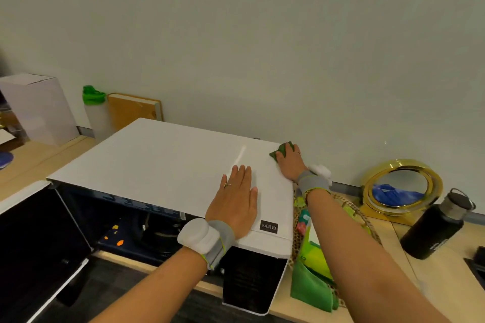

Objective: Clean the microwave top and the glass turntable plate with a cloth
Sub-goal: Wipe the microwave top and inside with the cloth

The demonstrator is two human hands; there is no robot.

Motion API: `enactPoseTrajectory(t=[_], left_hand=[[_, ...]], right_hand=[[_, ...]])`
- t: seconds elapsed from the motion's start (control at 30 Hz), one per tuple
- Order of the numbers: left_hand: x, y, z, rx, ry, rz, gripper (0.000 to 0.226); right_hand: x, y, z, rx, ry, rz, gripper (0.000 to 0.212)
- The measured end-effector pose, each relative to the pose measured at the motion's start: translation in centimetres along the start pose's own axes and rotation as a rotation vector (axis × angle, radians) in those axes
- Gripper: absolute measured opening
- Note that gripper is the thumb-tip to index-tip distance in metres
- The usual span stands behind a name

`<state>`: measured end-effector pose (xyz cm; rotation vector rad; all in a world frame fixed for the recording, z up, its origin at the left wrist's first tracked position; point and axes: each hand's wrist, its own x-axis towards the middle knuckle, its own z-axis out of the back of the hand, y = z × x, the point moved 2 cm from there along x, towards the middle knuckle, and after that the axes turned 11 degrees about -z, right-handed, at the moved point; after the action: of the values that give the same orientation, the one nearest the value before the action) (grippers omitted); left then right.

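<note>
Both hands on microwave top (162, 162); right hand (290, 162) presses cloth (278, 151).

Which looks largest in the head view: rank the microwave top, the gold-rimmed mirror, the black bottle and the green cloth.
1. microwave top, by far the largest.
2. gold-rimmed mirror and black bottle: these look alike in extent; the bottle is nearer the camera, so not ranked.
3. green cloth, smallest, partly hidden under the right hand.

cloth (280, 151): mostly hidden under right hand (290, 162), only green edge shows
microwave door (39, 238): cut off at left and bottom edges
microwave cavity (147, 225): dark, turntable plate can't be made out
black bottle (433, 225): label text too small to read
</note>
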<state>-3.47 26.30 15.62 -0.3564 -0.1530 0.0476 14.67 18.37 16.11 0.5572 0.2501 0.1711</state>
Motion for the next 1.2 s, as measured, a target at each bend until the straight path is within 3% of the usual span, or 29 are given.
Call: enactPoseTrajectory(t=[0.13, 0.23, 0.43, 0.57, 0.67, 0.9, 1.1, 1.2], left_hand=[[-0.2, -0.3, 0.1, 0.007, 0.0, 0.007, 0.054], [-0.2, -0.2, 0.2, 0.004, 0.002, 0.012, 0.054], [-0.2, -0.3, 0.2, -0.016, -0.038, 0.006, 0.054], [-0.4, -0.3, 0.2, -0.009, -0.042, 0.002, 0.054], [-0.4, -0.3, 0.2, 0.003, -0.056, 0.009, 0.054], [-0.7, 0.9, 0.7, 0.081, -0.029, 0.145, 0.055], [-2.0, 8.2, 3.5, 0.166, 0.013, 0.283, 0.055], [-2.7, 12.5, 5.4, 0.168, 0.031, 0.33, 0.055]], right_hand=[[0.2, 0.0, -0.2, 0.023, -0.036, -0.024, 0.055], [-1.8, 0.0, -1.1, -0.125, -0.085, -0.004, 0.055], [-9.8, -0.7, -3.0, -0.414, -0.099, 0.133, 0.055], [-12.8, -0.7, -3.1, -0.494, 0.018, 0.321, 0.054], [-9.5, 0.5, -2.7, -0.489, 0.094, 0.362, 0.053], [0.6, 4.2, -2.0, -0.525, 0.036, 0.23, 0.055], [1.0, 5.0, -2.8, -0.533, 0.004, 0.21, 0.055], [-1.7, 5.0, -3.6, -0.555, 0.041, 0.302, 0.055]])
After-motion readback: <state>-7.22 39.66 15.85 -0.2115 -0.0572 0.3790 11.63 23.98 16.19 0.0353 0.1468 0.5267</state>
